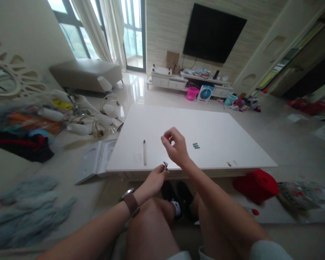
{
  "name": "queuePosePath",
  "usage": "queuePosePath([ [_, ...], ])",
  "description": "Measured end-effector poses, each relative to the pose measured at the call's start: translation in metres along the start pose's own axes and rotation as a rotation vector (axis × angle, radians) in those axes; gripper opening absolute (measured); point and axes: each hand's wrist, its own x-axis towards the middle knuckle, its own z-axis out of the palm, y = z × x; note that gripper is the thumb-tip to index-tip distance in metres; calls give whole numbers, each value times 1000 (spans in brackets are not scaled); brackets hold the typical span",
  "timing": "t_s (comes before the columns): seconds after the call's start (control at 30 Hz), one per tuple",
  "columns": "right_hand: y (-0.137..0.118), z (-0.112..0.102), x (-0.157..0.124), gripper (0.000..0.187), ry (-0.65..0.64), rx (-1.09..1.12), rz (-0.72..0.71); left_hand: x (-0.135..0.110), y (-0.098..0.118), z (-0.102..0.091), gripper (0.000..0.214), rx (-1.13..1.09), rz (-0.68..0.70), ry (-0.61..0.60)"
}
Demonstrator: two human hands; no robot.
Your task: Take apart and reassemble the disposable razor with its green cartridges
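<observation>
My left hand (pixel 156 180), with a watch on its wrist, is at the table's front edge. Its thumb and fingers are closed on a small dark T-shaped metal piece (pixel 165 165); the rest of it is hidden in the grip. Above the tabletop, to the right and farther in, my right hand (pixel 176 146) is curled in a pinch. Whatever is between those fingertips, if anything, is too small to make out. Several small green strips (pixel 196 146) lie to the right of that hand. A slim pale stick with a dark tip, like a toothbrush (pixel 144 153), lies left of my hands.
The white table (pixel 216 130) extends in front of my knees. Faint marks (pixel 137 157) and a small brownish piece (pixel 229 164) are near its front edge. An open white box (pixel 99 159) stands at the left, a red object (pixel 257 185) at the right.
</observation>
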Motion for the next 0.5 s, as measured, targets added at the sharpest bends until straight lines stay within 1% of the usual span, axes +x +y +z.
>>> queuePosePath([
  [0.03,26,12,-1,9,-32,5,133,0,-1,0,11,27,-5,13],
  [0.07,50,22,-5,13,-74,-12,266,0,-1,1,12,48,-13,22],
  [0.1,72,30,-11,17,-136,-55,368,0,-1,2,13,54,-25,31],
  [0.13,90,36,-16,23,-230,-109,433,1,0,2,15,40,-41,39],
  [0.2,115,46,-25,36,-381,-172,434,1,2,3,20,-6,-55,71],
  [0.27,126,57,-27,40,-471,-202,394,1,5,4,24,-49,-33,99],
  [0.33,127,72,-25,39,-514,-209,365,1,8,4,26,-94,9,117],
  [0.43,120,100,-29,37,-568,-182,305,0,14,4,28,-168,41,128],
  [0.5,109,116,-43,31,-599,-146,262,-1,18,4,27,-209,49,125],
])
